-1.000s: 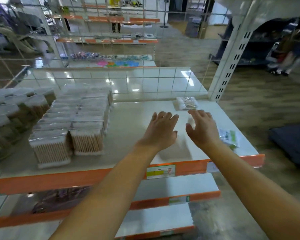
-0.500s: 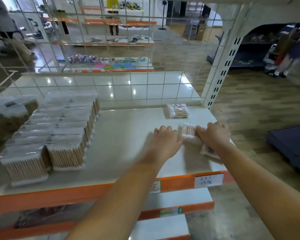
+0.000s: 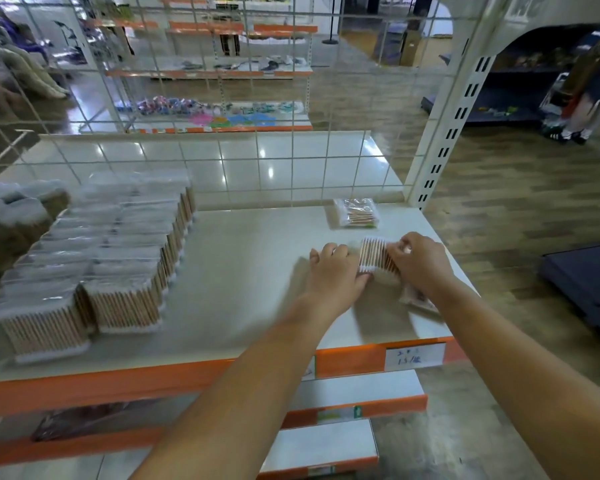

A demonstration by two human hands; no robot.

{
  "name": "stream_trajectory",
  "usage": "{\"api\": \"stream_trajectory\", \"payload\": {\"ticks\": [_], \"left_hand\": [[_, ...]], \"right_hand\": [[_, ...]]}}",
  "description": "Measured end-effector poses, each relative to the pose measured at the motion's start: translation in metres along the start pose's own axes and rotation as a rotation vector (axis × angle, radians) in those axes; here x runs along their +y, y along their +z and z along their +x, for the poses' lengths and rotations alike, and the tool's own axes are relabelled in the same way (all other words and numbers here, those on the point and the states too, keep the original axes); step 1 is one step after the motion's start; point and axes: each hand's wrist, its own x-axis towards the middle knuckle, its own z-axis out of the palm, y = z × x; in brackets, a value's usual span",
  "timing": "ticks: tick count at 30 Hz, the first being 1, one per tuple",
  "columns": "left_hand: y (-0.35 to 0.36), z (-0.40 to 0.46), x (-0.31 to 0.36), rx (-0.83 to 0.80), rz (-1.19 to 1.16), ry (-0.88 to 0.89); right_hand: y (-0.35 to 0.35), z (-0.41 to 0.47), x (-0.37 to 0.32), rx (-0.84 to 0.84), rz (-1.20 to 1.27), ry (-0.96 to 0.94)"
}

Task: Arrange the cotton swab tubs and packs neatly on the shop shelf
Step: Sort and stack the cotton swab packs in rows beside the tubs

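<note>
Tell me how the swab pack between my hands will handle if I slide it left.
The pack is probably light and should slide easily on the smooth shelf. Its thin clear wrap looks soft, so it may crumple or slip in your grip.

Clear glossy plastic swab pack [image 3: 374, 255]

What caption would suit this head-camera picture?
Both hands, left hand and right hand, grip a cotton swab pack on the shop shelf.

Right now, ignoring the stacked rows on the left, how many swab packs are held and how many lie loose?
Held pack, between left hand and right hand: 1
Loose packs, back pack and front pack: 2
Total: 3
</note>
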Motion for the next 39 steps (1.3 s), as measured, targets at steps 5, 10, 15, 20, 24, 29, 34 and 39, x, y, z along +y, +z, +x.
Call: {"api": "stream_trajectory", "payload": {"ticks": [5, 10, 15, 20, 24, 29, 34, 39], "left_hand": [[-0.003, -0.011, -0.007, 0.058, -0.022, -0.043], [-0.010, -0.028, -0.021, 0.138, -0.021, -0.063], [-0.035, -0.054, -0.044, 0.181, 0.010, -0.099], [-0.072, -0.085, -0.062, 0.236, 0.175, -0.143], [-0.103, -0.109, -0.076, 0.241, 0.179, -0.201], [-0.134, -0.140, -0.104, 0.237, 0.192, -0.276], [-0.156, -0.166, -0.142, 0.264, 0.222, -0.341], [-0.165, -0.181, -0.176, 0.302, 0.194, -0.348]], "right_hand": [[-0.006, -0.015, -0.010, 0.033, 0.164, -0.106], [-0.006, -0.034, -0.027, 0.096, 0.295, -0.218], [0.001, -0.058, -0.053, 0.125, 0.359, -0.321], [0.015, -0.084, -0.083, 0.115, 0.370, -0.375], [0.028, -0.106, -0.106, 0.076, 0.425, -0.376], [0.047, -0.131, -0.139, 0.016, 0.503, -0.394], [0.067, -0.154, -0.174, -0.022, 0.523, -0.477], [0.088, -0.170, -0.200, -0.025, 0.566, -0.529]]}}
